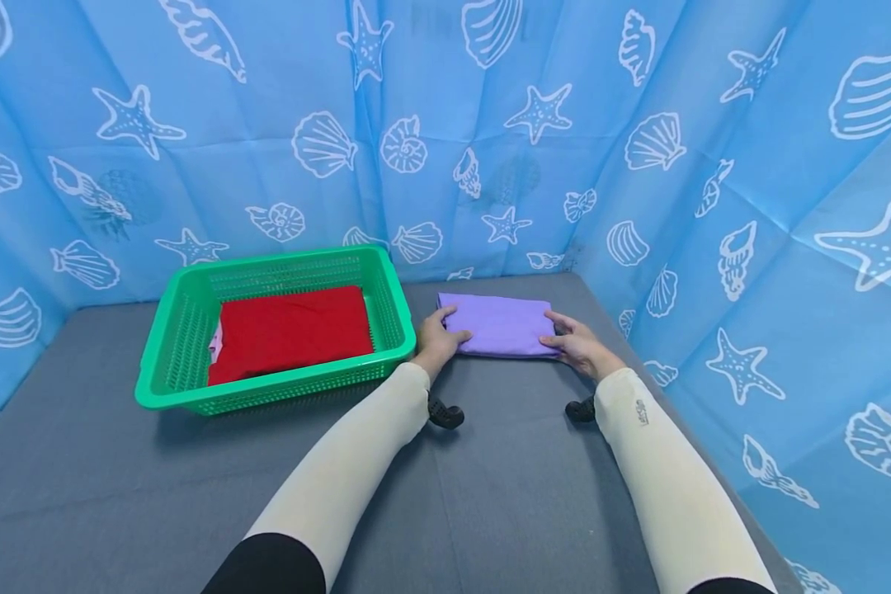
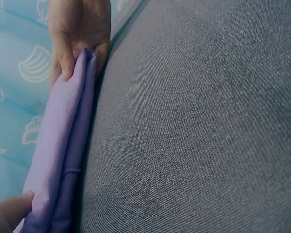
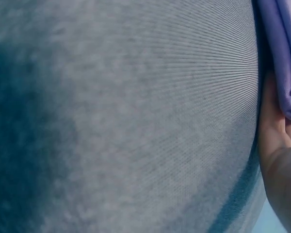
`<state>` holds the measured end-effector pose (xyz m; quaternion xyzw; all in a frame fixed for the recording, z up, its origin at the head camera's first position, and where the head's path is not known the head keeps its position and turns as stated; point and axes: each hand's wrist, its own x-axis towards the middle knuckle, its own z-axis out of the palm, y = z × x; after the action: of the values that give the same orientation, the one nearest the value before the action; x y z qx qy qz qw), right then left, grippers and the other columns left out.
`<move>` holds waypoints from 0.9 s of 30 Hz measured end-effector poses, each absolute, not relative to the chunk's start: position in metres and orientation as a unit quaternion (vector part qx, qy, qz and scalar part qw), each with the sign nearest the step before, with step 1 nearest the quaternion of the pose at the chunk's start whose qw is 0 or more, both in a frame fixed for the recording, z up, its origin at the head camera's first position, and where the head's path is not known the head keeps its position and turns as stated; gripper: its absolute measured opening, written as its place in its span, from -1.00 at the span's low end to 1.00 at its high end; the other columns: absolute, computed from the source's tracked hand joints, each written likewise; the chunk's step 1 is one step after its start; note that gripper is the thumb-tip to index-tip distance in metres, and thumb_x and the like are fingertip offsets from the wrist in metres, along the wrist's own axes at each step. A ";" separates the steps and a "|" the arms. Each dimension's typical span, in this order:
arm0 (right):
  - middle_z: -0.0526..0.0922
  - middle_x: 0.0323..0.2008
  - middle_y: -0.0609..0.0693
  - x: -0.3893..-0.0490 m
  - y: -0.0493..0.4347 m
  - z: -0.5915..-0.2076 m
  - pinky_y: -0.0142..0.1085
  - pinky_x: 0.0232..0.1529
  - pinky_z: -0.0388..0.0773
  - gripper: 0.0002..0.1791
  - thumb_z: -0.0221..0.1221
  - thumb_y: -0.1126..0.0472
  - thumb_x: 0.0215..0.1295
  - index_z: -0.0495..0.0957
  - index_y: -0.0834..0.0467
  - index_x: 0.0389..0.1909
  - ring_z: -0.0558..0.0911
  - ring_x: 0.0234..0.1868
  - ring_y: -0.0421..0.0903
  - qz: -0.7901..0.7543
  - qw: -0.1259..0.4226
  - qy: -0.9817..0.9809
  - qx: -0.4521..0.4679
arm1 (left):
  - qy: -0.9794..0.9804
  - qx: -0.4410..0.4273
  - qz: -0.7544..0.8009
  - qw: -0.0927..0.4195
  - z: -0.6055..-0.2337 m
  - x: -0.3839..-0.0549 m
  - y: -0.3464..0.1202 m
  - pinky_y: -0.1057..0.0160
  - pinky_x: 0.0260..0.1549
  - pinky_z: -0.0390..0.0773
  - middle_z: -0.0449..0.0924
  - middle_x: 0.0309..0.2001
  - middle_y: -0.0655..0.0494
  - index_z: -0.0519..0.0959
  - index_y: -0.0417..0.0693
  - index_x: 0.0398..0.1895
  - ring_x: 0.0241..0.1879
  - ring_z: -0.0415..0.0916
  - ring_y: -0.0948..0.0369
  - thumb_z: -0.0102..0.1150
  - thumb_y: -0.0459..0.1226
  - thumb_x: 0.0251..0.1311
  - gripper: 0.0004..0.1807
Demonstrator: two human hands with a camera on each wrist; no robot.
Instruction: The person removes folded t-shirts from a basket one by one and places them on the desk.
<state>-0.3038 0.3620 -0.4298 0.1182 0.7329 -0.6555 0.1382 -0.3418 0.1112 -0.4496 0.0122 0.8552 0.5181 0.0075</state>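
Note:
A folded purple cloth [image 1: 496, 325] lies flat at the back of the grey surface, right of the basket. My left hand [image 1: 436, 340] grips its left end, thumb on top and the other fingers at the edge. At the opposite end, my right hand [image 1: 577, 345] pinches the right edge with its thumb above and fingers reaching underneath. Stacked layers of the folded purple cloth [image 2: 58, 126] show along the near side in the left wrist view. From the right wrist, the right hand's fingers [image 3: 271, 116] are seen between the cloth and the surface.
Left of the cloth stands a green perforated basket [image 1: 152, 355] holding a folded red cloth [image 1: 297, 330], with a bit of pink fabric [image 1: 216, 341] peeking out beneath. A blue curtain [image 1: 445, 198] with white shells and starfish hangs behind and along the right side of the grey surface [image 1: 520, 495].

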 end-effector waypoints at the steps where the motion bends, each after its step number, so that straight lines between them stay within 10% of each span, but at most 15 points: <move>1: -0.30 0.38 0.13 -0.303 0.362 -0.430 -0.01 0.21 0.05 -0.23 0.07 0.37 0.24 -0.07 0.03 0.39 -0.12 0.34 0.09 -0.650 0.137 0.739 0.116 | 0.855 0.013 0.519 0.006 -0.450 -0.341 0.111 0.20 0.11 0.23 0.36 0.17 0.00 0.43 0.04 0.15 0.19 0.22 0.10 0.34 -0.23 -0.06 -0.40; 14: 0.09 0.30 0.25 -0.295 0.354 -0.427 -0.18 -0.15 0.42 -0.30 0.11 0.26 0.23 0.04 0.12 0.36 0.30 0.11 0.09 -0.564 0.066 0.815 0.118 | 0.814 0.029 0.581 -0.001 -0.452 -0.332 0.103 0.20 0.14 0.18 0.36 0.16 -0.02 0.45 -0.07 0.12 0.22 0.17 0.12 0.24 -0.35 0.04 -0.50; 27: 0.31 0.19 0.21 -0.291 0.336 -0.408 -0.12 0.13 0.26 -0.42 0.09 0.31 0.22 0.19 0.23 0.27 0.30 0.18 0.08 -0.554 -0.032 0.826 0.096 | 0.817 0.011 0.576 0.016 -0.430 -0.309 0.102 0.13 0.09 0.24 0.13 0.21 -0.10 0.40 0.01 0.17 0.19 0.14 0.05 0.19 -0.23 0.09 -0.49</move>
<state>-0.2908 0.3359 -0.4077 0.0962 0.8262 -0.5542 -0.0323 -0.3091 0.1024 -0.4304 0.0109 0.8170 0.5763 0.0164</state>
